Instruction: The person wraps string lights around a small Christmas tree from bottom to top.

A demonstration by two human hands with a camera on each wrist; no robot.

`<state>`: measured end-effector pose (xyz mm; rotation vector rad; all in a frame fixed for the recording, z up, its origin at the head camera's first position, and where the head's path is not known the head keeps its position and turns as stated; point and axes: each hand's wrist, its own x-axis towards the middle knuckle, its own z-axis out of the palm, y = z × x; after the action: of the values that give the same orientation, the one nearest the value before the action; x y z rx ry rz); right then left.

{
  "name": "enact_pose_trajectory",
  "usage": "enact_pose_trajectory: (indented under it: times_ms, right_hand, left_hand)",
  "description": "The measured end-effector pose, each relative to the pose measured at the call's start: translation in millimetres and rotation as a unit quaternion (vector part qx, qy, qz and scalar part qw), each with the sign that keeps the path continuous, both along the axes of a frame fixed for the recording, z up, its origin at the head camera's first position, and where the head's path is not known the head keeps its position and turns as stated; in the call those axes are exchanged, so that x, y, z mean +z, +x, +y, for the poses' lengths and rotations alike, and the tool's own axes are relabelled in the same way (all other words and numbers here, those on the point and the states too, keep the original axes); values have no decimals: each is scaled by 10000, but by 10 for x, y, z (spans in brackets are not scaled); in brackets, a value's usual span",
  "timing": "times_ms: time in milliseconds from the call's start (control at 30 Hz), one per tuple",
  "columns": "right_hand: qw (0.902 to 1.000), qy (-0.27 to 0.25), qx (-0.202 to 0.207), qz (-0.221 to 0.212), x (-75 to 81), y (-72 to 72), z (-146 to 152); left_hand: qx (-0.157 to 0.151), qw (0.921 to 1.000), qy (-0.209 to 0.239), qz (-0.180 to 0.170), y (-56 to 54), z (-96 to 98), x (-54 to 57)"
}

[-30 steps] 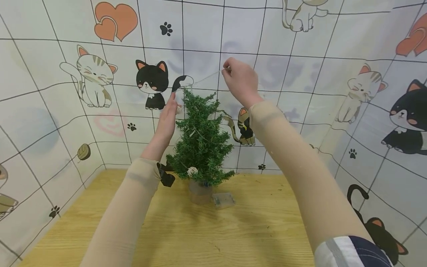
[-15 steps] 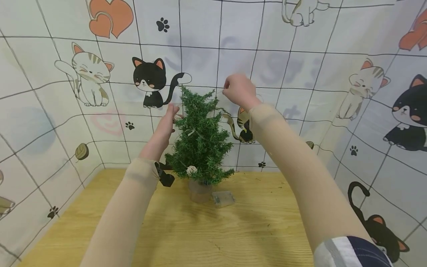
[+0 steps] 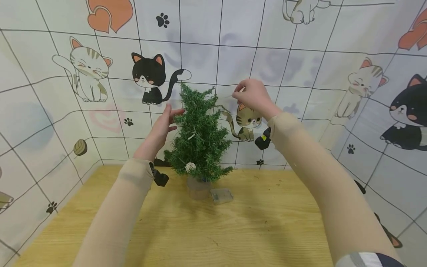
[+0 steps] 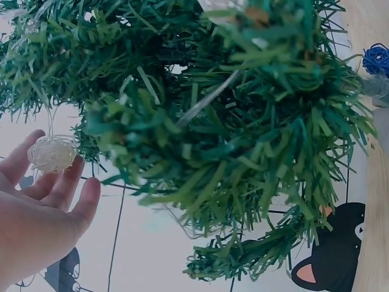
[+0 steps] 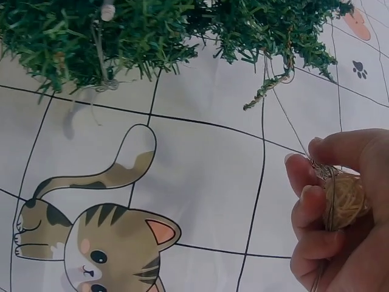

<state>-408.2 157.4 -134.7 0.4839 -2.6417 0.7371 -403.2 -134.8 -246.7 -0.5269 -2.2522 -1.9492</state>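
Observation:
A small green artificial Christmas tree (image 3: 201, 142) stands upright in a round pot (image 3: 198, 189). To its right, level with the upper branches, my right hand (image 3: 256, 95) pinches a thin string-light wire (image 5: 282, 109) between thumb and fingertips. The wire runs taut back to the tree. A pale yellow woven ball (image 5: 347, 199) on the wire sits within the curled fingers of that hand. My left hand (image 3: 161, 129) is at the tree's left side, fingers loosely extended. Its fingertips lie right by a white woven ball (image 4: 53, 153) hanging from the branches.
Another white ball (image 3: 190, 167) hangs low on the tree's front. A clear flat box (image 3: 221, 195) lies on the wooden table (image 3: 213, 230) beside the pot. A blue woven ball (image 4: 377, 59) shows near the base. Behind hangs a cat-print cloth (image 3: 200, 29).
My right hand has come down and moved right, away from the treetop, still pinching the wire. My left hand's fingers have spread and turned toward the branches.

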Motion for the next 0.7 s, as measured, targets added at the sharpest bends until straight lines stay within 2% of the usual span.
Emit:
enact_pose_trajectory:
  times_ms: [133, 233, 300, 467, 600, 700]
  right_hand:
    - [9996, -185, 69, -205, -71, 56, 83]
    - [9969, -601, 201, -462, -133, 99, 134]
    - [9918, -1028, 388, -659, -167, 158, 163]
    - [9703, -1965, 934, -1054, -215, 326, 189]
    - [9641, -2193, 1024, -1091, -179, 405, 189]
    - [9613, -2335, 1000, -1070, -112, 453, 191]
  left_hand:
    - [14, 10000, -33, 34, 37, 1, 17]
    - [122, 9998, -140, 64, 73, -29, 17]
    - [243, 9992, -251, 186, 111, -58, 23]
    - [701, 9942, -585, 569, 248, -129, 59]
    - [995, 9876, -820, 898, 365, -139, 112]
    - [1060, 9831, -907, 1187, 448, -99, 168]
